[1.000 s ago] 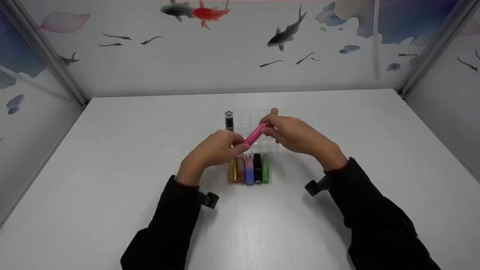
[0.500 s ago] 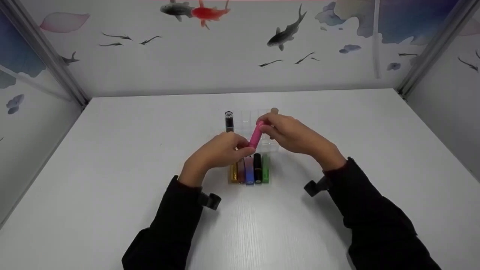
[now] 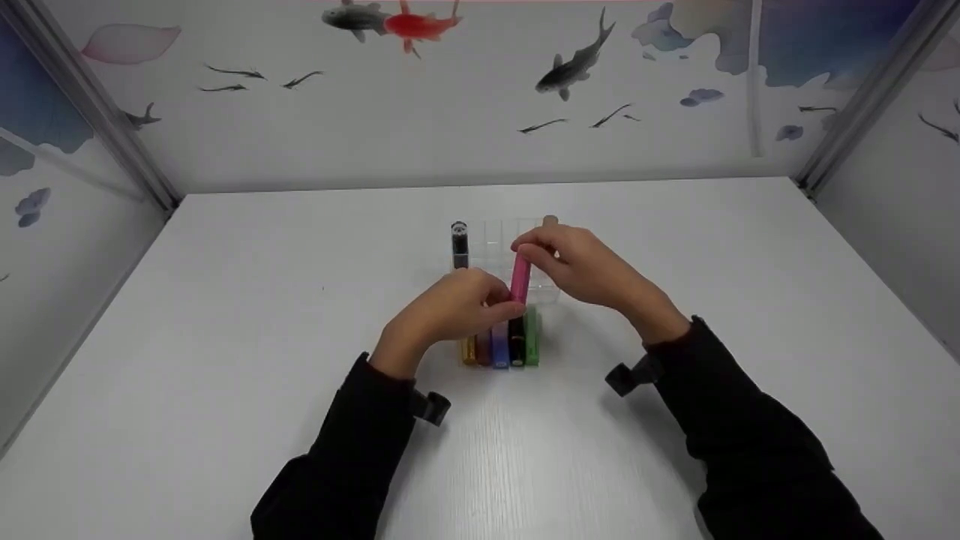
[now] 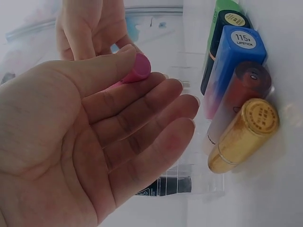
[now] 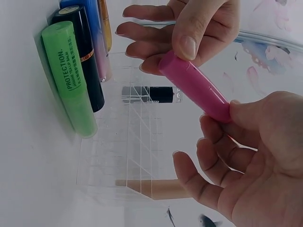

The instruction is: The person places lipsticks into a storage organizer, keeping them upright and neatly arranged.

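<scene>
At the left, one black sleeve [image 3: 337, 442] leads to the left hand [image 3: 459, 306], whose thumb and forefinger pinch the near end of a pink tube; the other three fingers extend loosely. Just beyond this hand, one dark tube [image 3: 460, 238] stands at the left end of a single clear rack [image 3: 493, 234].

Nearer the person, five tubes lie side by side in a row on the white tabletop [image 3: 225, 360]. From the left these are one gold tube [image 3: 469, 352], one reddish-brown tube [image 4: 244, 90], one blue-and-pink tube [image 3: 500, 354] labelled "115 LIPSTICK", one black tube [image 3: 517, 351] and one green tube [image 3: 532, 341] marked "PROTECTION."

The one pink tube [image 3: 520, 277] is tilted between the two hands, in front of the rack. The right hand [image 3: 576, 264] grips its far end between thumb and forefinger. One beige tube [image 5: 168, 189] stands at the rack's right end, partly hidden by this hand in the head view. A second black sleeve [image 3: 750, 427] follows at the right.
</scene>
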`<state>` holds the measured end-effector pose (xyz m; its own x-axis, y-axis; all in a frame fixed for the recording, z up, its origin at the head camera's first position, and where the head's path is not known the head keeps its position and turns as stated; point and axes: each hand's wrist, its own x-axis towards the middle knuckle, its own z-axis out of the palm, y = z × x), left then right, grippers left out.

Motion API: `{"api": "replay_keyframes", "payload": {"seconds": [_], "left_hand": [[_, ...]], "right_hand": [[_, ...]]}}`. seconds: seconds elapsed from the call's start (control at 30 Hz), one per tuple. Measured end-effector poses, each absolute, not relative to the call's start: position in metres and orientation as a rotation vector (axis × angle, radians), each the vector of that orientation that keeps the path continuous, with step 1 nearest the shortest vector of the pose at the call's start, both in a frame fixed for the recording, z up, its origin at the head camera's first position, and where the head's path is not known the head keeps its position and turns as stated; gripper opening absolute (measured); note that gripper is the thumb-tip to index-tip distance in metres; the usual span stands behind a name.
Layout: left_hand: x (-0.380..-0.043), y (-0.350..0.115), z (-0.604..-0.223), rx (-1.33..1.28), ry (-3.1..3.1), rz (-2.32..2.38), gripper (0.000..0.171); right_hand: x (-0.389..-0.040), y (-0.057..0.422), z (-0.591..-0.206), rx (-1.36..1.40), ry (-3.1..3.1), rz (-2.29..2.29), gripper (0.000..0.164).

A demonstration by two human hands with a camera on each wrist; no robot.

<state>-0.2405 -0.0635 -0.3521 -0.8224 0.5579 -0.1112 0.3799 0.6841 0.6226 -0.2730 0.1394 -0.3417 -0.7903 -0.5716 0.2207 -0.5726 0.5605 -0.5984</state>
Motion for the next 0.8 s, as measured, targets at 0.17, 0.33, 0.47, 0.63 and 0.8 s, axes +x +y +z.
{"api": "replay_keyframes", "payload": {"seconds": [0.17,0.33,0.47,0.63,0.8], "left_hand": [[-0.2409,-0.0631,-0.3526,0.743,2.609,0.873,0.035],[-0.2418,-0.0622,-0.3537,0.746,2.627,0.868,0.035],[-0.2416,-0.0614,-0.3540,0.737,2.630,0.869,0.035],[-0.2415,-0.0614,-0.3547,0.733,2.631,0.872,0.035],[-0.2419,-0.0608,-0.3553,0.741,2.629,0.880,0.035]], "right_hand": [[-0.2734,0.1373,-0.3424,0.948,-2.786,1.096,0.030],[-0.2724,0.1362,-0.3426,0.899,-2.804,1.091,0.030],[-0.2710,0.1356,-0.3417,0.890,-2.809,1.095,0.029],[-0.2707,0.1351,-0.3415,0.897,-2.810,1.104,0.030],[-0.2713,0.1350,-0.3422,0.897,-2.811,1.093,0.029]]}}
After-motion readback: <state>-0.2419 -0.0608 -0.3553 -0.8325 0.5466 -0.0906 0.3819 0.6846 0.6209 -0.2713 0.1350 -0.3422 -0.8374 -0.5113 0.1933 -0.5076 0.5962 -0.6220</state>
